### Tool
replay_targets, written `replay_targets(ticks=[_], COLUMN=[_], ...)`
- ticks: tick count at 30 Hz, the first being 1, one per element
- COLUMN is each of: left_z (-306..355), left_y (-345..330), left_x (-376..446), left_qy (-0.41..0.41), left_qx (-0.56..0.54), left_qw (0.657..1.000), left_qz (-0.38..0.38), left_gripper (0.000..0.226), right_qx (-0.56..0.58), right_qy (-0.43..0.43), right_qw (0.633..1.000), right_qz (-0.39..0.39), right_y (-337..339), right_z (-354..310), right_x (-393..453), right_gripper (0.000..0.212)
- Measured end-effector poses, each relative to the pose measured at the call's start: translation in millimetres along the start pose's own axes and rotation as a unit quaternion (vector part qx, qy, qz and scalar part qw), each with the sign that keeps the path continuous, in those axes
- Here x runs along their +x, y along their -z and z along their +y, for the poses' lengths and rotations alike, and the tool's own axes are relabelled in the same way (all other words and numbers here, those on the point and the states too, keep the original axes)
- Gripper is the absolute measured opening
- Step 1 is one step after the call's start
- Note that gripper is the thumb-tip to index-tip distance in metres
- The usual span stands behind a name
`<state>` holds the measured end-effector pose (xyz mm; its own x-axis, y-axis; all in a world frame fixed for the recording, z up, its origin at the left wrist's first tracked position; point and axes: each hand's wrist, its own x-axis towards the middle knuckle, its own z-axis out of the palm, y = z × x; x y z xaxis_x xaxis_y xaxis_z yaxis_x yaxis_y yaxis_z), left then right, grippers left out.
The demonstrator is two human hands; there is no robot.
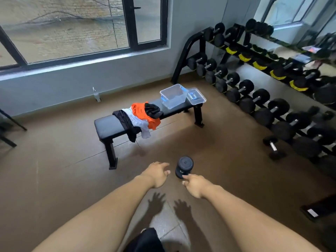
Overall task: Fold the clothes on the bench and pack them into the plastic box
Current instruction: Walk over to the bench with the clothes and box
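A black padded bench stands on the brown floor ahead of me. A loose pile of clothes lies across its middle: an orange garment, a white one, a black one hanging over the front edge and another black one on top. At the bench's far right end sits a clear plastic box with its lid beside it. My left hand and my right hand are stretched forward, well short of the bench, fingers apart and holding nothing.
A black dumbbell lies on the floor just beyond my right hand. A long rack of dumbbells runs along the right wall, with one loose dumbbell on the floor before it. A spray bottle stands by the window wall.
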<state>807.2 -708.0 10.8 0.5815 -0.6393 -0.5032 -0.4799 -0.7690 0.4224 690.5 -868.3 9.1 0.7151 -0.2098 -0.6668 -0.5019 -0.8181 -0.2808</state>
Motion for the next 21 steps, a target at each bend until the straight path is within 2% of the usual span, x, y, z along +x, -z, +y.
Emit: replay_targets(ticks=[5, 12, 16, 21], left_z=[16, -3, -9, -27], left_y=[48, 130, 197, 248], left_x=[109, 274, 342, 414], left_qy=[0.007, 0.04, 0.041, 0.086], left_qx=[-0.025, -0.049, -0.046, -0.093], left_qw=[0.999, 0.997, 0.996, 0.987], left_qz=[0.029, 0.036, 0.064, 0.1], left_gripper=[0.051, 0.053, 0.052, 0.05], right_qx=[-0.019, -0.04, -0.031, -0.05], right_qy=[0.018, 0.016, 0.032, 0.082], right_qw=[0.999, 0.999, 0.998, 0.995], right_qz=[0.028, 0.02, 0.04, 0.013], right_y=[92, 213, 300, 368], right_z=[12, 14, 1, -24], right_x=[97, 244, 312, 396], right_gripper=[0.053, 0.054, 0.053, 0.052])
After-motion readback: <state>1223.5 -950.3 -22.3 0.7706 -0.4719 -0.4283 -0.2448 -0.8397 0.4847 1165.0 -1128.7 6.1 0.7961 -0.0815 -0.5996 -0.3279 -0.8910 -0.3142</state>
